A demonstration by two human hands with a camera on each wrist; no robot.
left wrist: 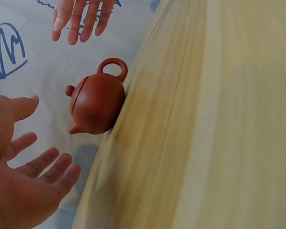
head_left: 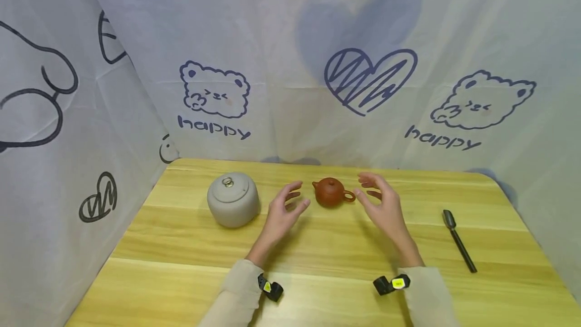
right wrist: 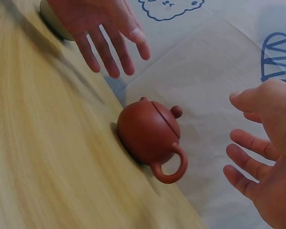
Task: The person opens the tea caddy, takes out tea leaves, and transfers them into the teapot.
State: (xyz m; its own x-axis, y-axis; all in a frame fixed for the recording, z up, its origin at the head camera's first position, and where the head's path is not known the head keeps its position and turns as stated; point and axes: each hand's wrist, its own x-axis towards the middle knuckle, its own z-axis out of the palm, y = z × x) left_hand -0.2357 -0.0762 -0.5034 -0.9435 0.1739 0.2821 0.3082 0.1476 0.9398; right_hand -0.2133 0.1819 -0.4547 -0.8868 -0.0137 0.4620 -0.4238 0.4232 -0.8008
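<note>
A small reddish-brown teapot [head_left: 330,192] with its lid on stands on the wooden table, spout to the left and loop handle to the right. My left hand [head_left: 284,212] is held on the spout side, fingers spread and apart from the pot. On the handle side is my right hand [head_left: 383,204], its thumb close by the handle in the head view. Both wrist views show a gap between each hand and the teapot [left wrist: 97,102]. Neither palm holds anything; in the right wrist view the fingers [right wrist: 250,162] are relaxed and slightly bent.
To the left of my left hand stands a grey lidded jar [head_left: 233,201] with a ring on its lid. A dark long-handled scoop [head_left: 459,240] lies at the right of the table [head_left: 317,286]. A white printed cloth [head_left: 290,64] hangs along the back and sides.
</note>
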